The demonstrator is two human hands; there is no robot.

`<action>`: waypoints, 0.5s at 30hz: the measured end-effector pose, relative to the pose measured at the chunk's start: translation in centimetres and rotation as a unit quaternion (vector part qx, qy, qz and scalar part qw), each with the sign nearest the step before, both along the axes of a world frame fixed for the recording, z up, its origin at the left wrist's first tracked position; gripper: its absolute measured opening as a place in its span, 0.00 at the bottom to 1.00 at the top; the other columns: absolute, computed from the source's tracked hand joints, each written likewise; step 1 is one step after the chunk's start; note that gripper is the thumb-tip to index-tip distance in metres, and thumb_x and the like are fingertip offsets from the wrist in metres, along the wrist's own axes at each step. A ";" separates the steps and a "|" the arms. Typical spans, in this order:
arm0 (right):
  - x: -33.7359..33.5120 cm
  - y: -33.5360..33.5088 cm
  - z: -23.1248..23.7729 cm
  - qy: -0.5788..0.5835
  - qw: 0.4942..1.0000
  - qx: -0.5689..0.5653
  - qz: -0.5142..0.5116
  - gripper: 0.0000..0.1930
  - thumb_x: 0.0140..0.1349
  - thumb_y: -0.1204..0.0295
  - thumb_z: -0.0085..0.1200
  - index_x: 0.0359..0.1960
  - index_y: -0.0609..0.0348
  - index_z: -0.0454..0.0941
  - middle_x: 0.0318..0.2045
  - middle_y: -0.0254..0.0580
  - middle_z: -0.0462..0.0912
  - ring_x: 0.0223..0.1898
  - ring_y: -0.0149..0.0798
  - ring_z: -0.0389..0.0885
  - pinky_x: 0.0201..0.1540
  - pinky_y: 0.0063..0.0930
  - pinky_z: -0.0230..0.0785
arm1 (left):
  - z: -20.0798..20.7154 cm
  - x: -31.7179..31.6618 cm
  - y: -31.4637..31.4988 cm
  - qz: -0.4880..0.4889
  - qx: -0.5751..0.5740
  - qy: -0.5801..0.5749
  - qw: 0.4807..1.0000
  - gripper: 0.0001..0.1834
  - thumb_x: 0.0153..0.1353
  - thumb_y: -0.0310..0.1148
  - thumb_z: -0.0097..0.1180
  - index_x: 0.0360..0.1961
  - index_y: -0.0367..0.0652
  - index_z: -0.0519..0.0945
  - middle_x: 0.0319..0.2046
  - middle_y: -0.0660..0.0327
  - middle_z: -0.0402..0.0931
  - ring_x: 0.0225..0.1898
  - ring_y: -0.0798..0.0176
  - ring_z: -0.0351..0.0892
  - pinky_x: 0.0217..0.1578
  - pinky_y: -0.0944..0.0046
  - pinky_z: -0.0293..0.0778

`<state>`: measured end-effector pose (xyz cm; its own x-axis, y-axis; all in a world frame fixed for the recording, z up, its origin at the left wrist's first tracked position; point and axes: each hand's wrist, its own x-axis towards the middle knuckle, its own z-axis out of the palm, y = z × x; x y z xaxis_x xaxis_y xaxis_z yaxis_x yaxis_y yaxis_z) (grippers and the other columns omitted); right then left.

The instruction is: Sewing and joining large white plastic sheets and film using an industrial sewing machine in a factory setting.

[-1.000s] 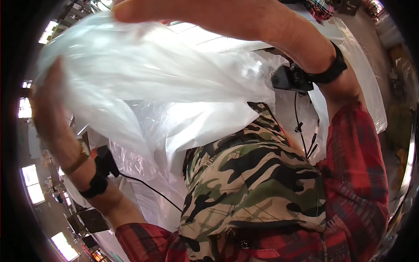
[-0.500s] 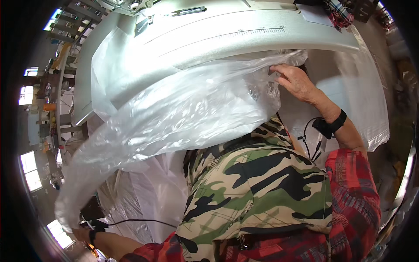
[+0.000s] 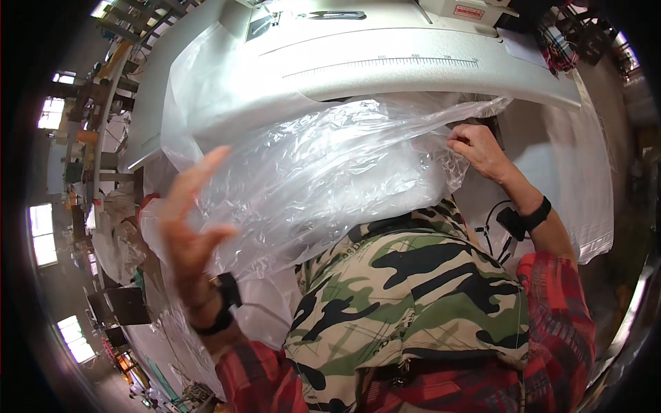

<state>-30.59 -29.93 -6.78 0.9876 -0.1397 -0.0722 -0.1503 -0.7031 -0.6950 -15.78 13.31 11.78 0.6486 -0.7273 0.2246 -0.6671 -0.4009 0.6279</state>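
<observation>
Plainly, these are the lines I read off the head view, placing things by clock face from the middle of the picture.

Thing in hand: a large clear plastic bag, crumpled and glossy, spread between my two hands and draped in front of the white surface at twelve o'clock.

Where it sits: it fills the centre and runs from about nine o'clock up to two o'clock, hanging just above the camouflage apron at six o'clock.

Right hand: at two o'clock, fingers clenched on the upper right edge of the film, gathering it into a pinch.

Left hand: at nine o'clock, fingers released and spread, palm against the lower left of the film. I judge it touches rather than grips.

Long axis: it runs from lower left to upper right, nine o'clock towards two o'clock. The pinched edge, which may be the mouth, points to two o'clock, though I cannot tell which end is open.

Risk one: only one pinch carries the film, so I judge it could slide off the open left palm and sag onto the apron.

Risk two: the thin film could stretch or tear at the right pinch if pulled hard.

Risk three: a loose fold could catch on the edge of the surface.

Wrists: black bands on both wrists, a cable trailing from the right one.
</observation>
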 end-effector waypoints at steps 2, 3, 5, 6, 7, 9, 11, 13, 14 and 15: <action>-0.6 1.2 2.8 -0.008 1.000 0.004 -0.004 0.12 0.59 0.67 0.56 0.34 0.66 0.79 0.24 0.53 0.78 0.28 0.48 0.78 0.33 0.37 0.68 | -1.2 -1.3 -4.8 -0.119 0.042 0.007 0.992 0.50 0.45 0.61 0.69 0.60 0.32 0.72 0.62 0.45 0.70 0.63 0.47 0.69 0.63 0.53 0.62; -0.9 2.0 4.2 -0.036 0.999 0.022 0.006 0.11 0.59 0.68 0.56 0.34 0.66 0.78 0.24 0.51 0.77 0.27 0.45 0.77 0.32 0.35 0.67 | -1.8 -2.0 -7.2 -0.134 0.040 -0.033 0.990 0.53 0.43 0.61 0.69 0.63 0.33 0.69 0.63 0.44 0.68 0.63 0.46 0.68 0.63 0.52 0.62; -1.6 3.7 6.4 -0.083 0.992 0.090 0.025 0.09 0.61 0.70 0.57 0.33 0.66 0.76 0.25 0.44 0.77 0.26 0.36 0.74 0.32 0.27 0.65 | -4.1 -3.4 -10.4 -0.161 0.045 -0.075 0.983 0.60 0.40 0.63 0.70 0.68 0.34 0.62 0.66 0.43 0.62 0.65 0.43 0.65 0.64 0.50 0.60; -2.0 4.5 7.9 -0.082 0.992 0.089 0.025 0.09 0.61 0.70 0.57 0.33 0.66 0.76 0.25 0.44 0.77 0.26 0.36 0.74 0.32 0.27 0.65 | -5.1 -4.0 -11.5 -0.171 0.052 -0.081 0.981 0.64 0.38 0.64 0.70 0.70 0.34 0.58 0.68 0.42 0.59 0.66 0.41 0.63 0.65 0.49 0.58; -2.4 5.3 9.6 -0.093 0.981 0.162 0.047 0.08 0.61 0.71 0.57 0.33 0.65 0.77 0.25 0.43 0.77 0.27 0.36 0.74 0.33 0.26 0.66 | -5.8 -4.6 -12.4 -0.169 0.054 -0.080 0.981 0.64 0.38 0.64 0.70 0.70 0.34 0.58 0.68 0.42 0.59 0.66 0.41 0.63 0.65 0.49 0.58; -2.4 6.3 12.2 -0.102 0.964 0.236 0.067 0.07 0.61 0.71 0.58 0.33 0.64 0.77 0.26 0.41 0.78 0.27 0.36 0.75 0.33 0.25 0.66 | -6.8 -5.3 -13.7 -0.109 0.015 -0.132 0.985 0.60 0.42 0.53 0.74 0.71 0.37 0.55 0.65 0.44 0.64 0.60 0.44 0.71 0.59 0.50 0.66; -2.2 7.2 14.0 -0.171 0.931 0.240 0.217 0.05 0.60 0.73 0.60 0.34 0.61 0.78 0.28 0.39 0.79 0.31 0.37 0.78 0.37 0.27 0.69 | -7.0 -5.3 -14.4 -0.112 -0.001 -0.084 0.990 0.57 0.44 0.45 0.73 0.72 0.39 0.55 0.60 0.45 0.70 0.54 0.45 0.75 0.54 0.53 0.71; -0.9 8.5 14.9 -0.231 0.898 0.257 0.272 0.05 0.60 0.73 0.61 0.35 0.60 0.79 0.30 0.38 0.80 0.32 0.38 0.79 0.40 0.30 0.70 | -6.0 -5.5 -14.6 -0.111 -0.009 -0.006 0.994 0.41 0.52 0.26 0.65 0.69 0.44 0.63 0.45 0.50 0.81 0.35 0.55 0.83 0.34 0.61 0.77; -0.3 8.9 15.3 -0.288 0.858 0.272 0.328 0.05 0.60 0.73 0.61 0.35 0.58 0.79 0.31 0.38 0.81 0.34 0.39 0.80 0.42 0.34 0.72 | -6.3 -4.8 -13.9 -0.120 -0.045 -0.007 0.992 0.34 0.52 0.23 0.63 0.63 0.43 0.70 0.39 0.52 0.81 0.31 0.57 0.82 0.30 0.61 0.76; 0.2 9.3 15.7 -0.288 0.857 0.274 0.328 0.05 0.60 0.73 0.61 0.35 0.58 0.79 0.31 0.38 0.81 0.34 0.39 0.80 0.42 0.34 0.72 | -6.9 -3.8 -12.6 -0.124 -0.080 -0.007 0.989 0.28 0.53 0.21 0.60 0.58 0.43 0.76 0.34 0.54 0.82 0.26 0.60 0.81 0.26 0.62 0.75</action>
